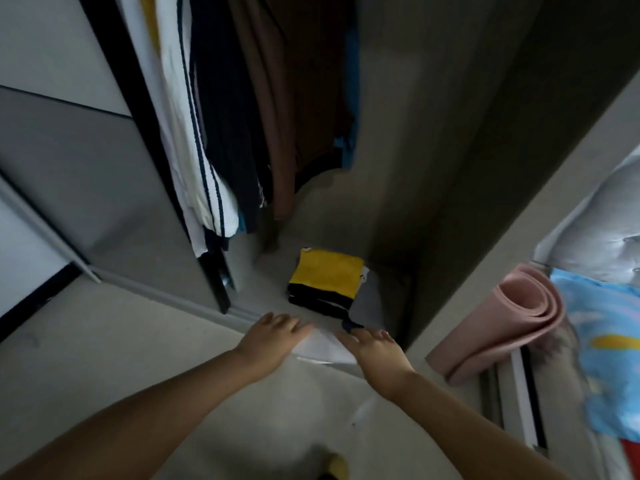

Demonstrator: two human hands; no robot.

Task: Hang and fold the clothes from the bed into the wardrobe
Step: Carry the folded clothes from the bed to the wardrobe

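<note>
Both hands reach toward the wardrobe floor [270, 271]. The left hand [273, 336] and right hand [375, 348] lie flat, fingers straight, grip loose, resting on a white folded garment [323, 344] at the sill. Just behind it sits 1 folded stack topped with yellow [327, 277]. Hanging clothes [221, 133] fill the rail side.

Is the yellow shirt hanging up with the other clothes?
No, the folded yellow shirt lies on top of a small pile on the wardrobe floor, below the hanging clothes.
</note>
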